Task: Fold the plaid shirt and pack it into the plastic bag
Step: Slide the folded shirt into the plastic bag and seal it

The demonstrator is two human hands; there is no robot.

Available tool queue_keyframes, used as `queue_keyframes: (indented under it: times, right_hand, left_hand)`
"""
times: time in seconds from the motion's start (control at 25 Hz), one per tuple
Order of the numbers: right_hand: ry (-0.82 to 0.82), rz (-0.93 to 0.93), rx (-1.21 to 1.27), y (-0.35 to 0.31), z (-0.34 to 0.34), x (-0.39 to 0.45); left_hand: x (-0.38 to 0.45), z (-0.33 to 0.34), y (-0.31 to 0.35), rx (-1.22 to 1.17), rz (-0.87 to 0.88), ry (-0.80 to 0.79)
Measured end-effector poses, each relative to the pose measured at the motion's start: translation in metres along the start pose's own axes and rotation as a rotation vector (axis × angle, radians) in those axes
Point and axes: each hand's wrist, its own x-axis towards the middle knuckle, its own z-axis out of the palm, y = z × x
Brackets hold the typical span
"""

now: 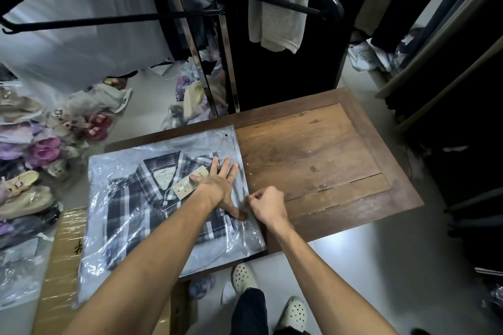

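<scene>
The folded plaid shirt [130,207], dark blue and white with a paper tag at the collar, lies inside the clear plastic bag [114,163] on the left part of the wooden table [313,155]. My left hand [221,185] presses flat on the bag over the shirt's right side, fingers spread. My right hand [265,204] is closed and pinches the bag's right edge just beside my left thumb. The bag's lower left corner hangs over the table's edge.
A cardboard box [62,266] wrapped in film stands by the table at lower left. Bagged shoes [40,149] and clothes litter the floor on the left. A black clothes rack [190,13] with hanging garments stands behind the table. My feet in pale clogs [242,277] are below.
</scene>
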Motion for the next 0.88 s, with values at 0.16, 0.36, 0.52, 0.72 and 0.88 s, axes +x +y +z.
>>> queue_keyframes:
  times: [0.16,0.36,0.52,0.72,0.88]
  right_hand:
    - [0.011,0.023,0.019,0.004,-0.001,-0.003]
    - [0.003,0.041,0.025,0.002,-0.005,-0.001]
    - [-0.057,0.027,-0.021,0.007,-0.009,-0.007]
    - [-0.124,0.038,-0.061,0.02,-0.019,-0.015]
    - [-0.179,0.068,-0.094,0.033,-0.025,-0.027]
  left_hand:
    - [-0.01,0.0,0.003,0.082,0.014,0.12]
    - [-0.035,0.037,0.019,0.044,0.216,0.246]
    - [-0.036,0.041,0.027,-0.015,0.177,0.173]
    - [-0.032,0.044,0.031,0.031,0.147,0.112]
    - [-0.028,0.035,0.032,0.061,0.13,0.115]
